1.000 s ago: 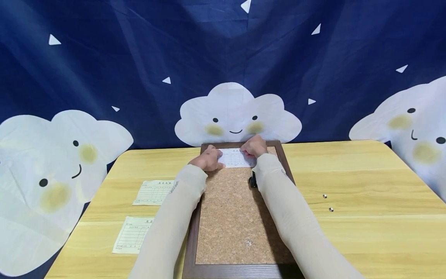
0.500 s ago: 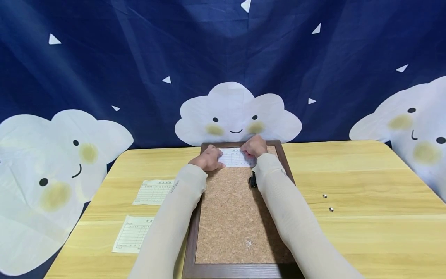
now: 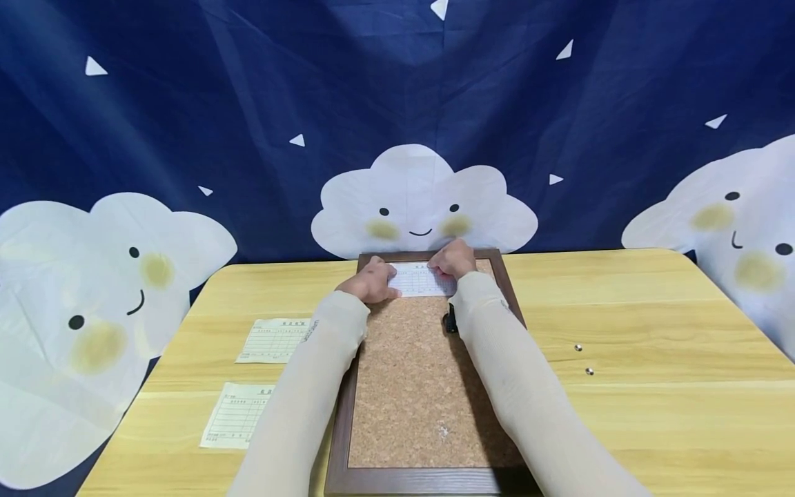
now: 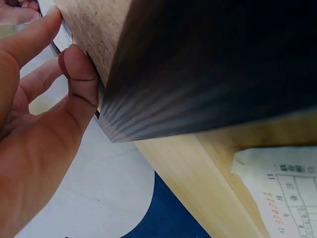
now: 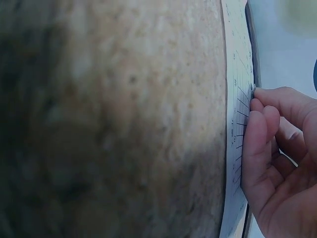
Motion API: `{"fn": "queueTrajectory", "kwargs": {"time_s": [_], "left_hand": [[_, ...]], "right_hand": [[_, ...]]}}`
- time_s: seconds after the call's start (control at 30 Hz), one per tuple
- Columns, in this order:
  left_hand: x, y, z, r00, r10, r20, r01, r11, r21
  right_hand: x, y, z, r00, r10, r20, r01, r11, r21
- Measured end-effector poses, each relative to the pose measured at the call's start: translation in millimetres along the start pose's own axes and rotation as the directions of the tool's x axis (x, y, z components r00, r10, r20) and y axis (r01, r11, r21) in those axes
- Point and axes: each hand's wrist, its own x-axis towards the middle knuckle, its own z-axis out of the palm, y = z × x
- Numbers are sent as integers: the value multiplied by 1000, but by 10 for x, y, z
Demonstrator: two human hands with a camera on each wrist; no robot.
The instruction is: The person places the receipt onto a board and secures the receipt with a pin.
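Note:
A white printed form slip (image 3: 415, 280) lies flat at the top of a cork board (image 3: 422, 386) in a dark brown frame. My left hand (image 3: 370, 281) rests at the slip's left end, thumb and forefinger spread over its edge; the left wrist view shows this hand (image 4: 49, 104) beside the frame. At the slip's upper right, my right hand (image 3: 455, 260) presses with curled fingers. In the right wrist view that hand (image 5: 285, 144) pinches a tiny silvery thing, apparently a thumbtack (image 5: 254, 88), at the slip's upper edge, mostly hidden by the fingertips.
Two more form slips, an upper one (image 3: 273, 339) and a lower one (image 3: 234, 415), lie left of the board, partly behind the left sleeve. Two silver thumbtacks, one farther (image 3: 578, 347) and one nearer (image 3: 589, 371), lie to the right. A cloud-print curtain (image 3: 422, 83) hangs behind the table.
Both hands and the slip stay in place on the board. The head view has shifted very slightly.

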Motion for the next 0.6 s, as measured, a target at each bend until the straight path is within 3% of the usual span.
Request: {"fn": "queueTrajectory", "kwargs": {"time_s": [0.6], "left_hand": [[2,-6,0,1000,-4,-6,4,1000,-8]], "right_hand": [[0,-17,10,1000,16,-5,-16,1000,16]]}}
